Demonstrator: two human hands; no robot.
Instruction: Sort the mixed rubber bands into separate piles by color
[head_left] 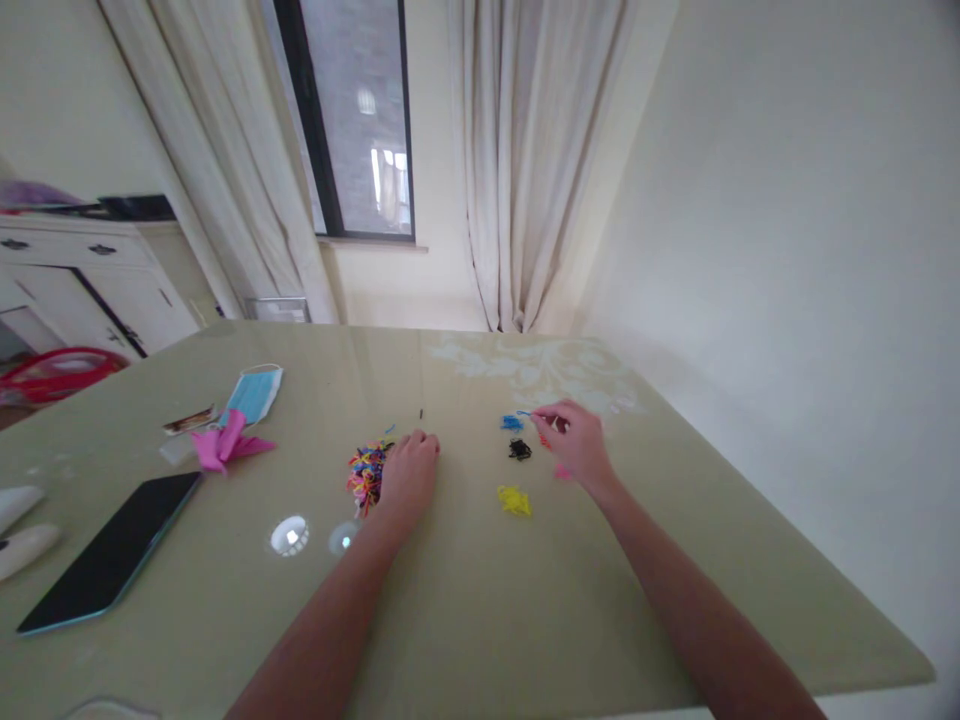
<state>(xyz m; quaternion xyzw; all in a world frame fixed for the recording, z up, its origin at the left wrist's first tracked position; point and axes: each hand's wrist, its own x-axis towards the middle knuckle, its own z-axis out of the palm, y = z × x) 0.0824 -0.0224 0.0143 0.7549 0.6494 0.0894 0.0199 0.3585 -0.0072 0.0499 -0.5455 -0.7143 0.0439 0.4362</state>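
Observation:
In the head view, my right hand [574,440] pinches a thin blue rubber band [524,413] just over a small heap of blue bands [511,423]. Nearby lie a black heap [519,450] and a yellow heap [514,501]. Red bands [544,440] and pink bands [563,472] show partly behind my right hand and wrist. My left hand [410,470] rests with curled fingers against a mixed, many-coloured pile of bands [367,473], covering its right side. What those fingers hold, if anything, is hidden.
On the left of the table [465,620] lie a black-screened tablet [112,552], a pink folded piece [229,442], a blue face mask [259,393] and white objects [26,550]. A small dark bit [421,413] lies beyond my left hand. A wall [787,300] borders the right.

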